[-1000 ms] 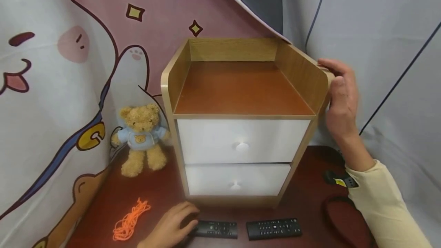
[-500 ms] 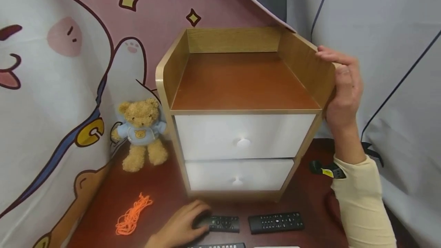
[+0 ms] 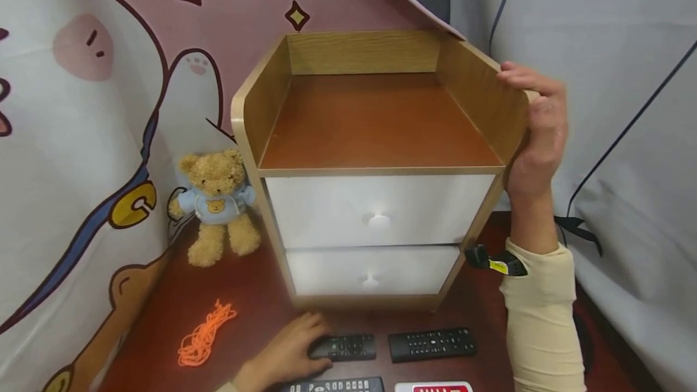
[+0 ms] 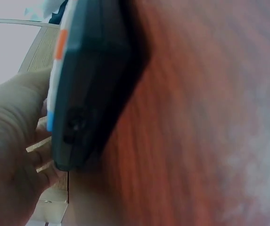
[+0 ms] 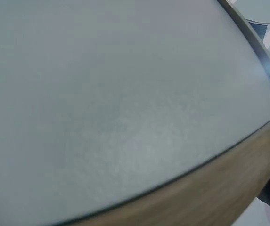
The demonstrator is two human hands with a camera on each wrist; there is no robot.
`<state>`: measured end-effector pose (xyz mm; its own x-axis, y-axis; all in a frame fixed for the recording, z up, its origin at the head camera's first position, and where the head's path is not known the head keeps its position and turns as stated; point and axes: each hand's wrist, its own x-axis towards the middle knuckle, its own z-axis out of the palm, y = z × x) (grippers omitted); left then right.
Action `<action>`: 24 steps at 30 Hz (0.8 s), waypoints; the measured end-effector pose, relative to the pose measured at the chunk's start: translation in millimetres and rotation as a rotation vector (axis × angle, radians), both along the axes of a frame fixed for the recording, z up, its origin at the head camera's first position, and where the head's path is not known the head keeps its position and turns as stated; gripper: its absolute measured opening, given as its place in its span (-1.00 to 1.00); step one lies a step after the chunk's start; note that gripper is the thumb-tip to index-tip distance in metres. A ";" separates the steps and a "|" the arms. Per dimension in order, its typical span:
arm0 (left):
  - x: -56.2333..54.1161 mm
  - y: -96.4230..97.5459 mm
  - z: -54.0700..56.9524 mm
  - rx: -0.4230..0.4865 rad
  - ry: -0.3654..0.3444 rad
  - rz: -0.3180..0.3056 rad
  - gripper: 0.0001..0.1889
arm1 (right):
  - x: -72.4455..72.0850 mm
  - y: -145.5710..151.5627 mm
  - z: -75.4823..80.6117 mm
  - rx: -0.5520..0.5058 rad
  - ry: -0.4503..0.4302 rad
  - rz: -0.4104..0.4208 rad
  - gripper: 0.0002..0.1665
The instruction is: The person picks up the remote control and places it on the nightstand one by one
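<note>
In front of the drawer cabinet (image 3: pixel 381 210), the left hand (image 3: pixel 291 346) curves its thumb and fingers about one end of a black remote (image 3: pixel 351 348); whether they pinch it, I cannot tell. The right hand (image 3: pixel 539 132) grips the cabinet's right side panel. Left of the cabinet sits a teddy bear (image 3: pixel 216 204).

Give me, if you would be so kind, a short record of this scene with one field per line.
surface: dark red table
furniture: wooden cabinet with two white drawers, both looking closed
right hand: grips the top of the cabinet's right side
left hand: at the left end of a black remote; firmness of hold unclear
right of that: second black remote
cut off by the head view's lower edge: third remote, red and white object
left of cabinet: teddy bear in light blue top
cord: orange string, bundled on the table
</note>
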<state>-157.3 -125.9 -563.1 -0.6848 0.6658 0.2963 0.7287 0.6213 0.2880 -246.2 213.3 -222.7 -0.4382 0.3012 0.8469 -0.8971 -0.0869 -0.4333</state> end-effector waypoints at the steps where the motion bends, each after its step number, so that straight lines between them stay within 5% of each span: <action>1: 0.7 0.0 0.4 0.003 -0.006 -0.001 -0.55 | -0.4 -0.4 -0.1 0.004 0.002 0.002 -0.68; 15: 6.8 -1.2 13.2 0.212 -0.019 -0.047 -0.58 | 0.9 1.5 -1.1 0.034 0.010 -0.009 -0.66; 24: 12.7 -11.5 56.0 0.291 0.028 -0.074 -0.54 | 0.5 3.6 -2.9 0.040 0.004 -0.010 -0.66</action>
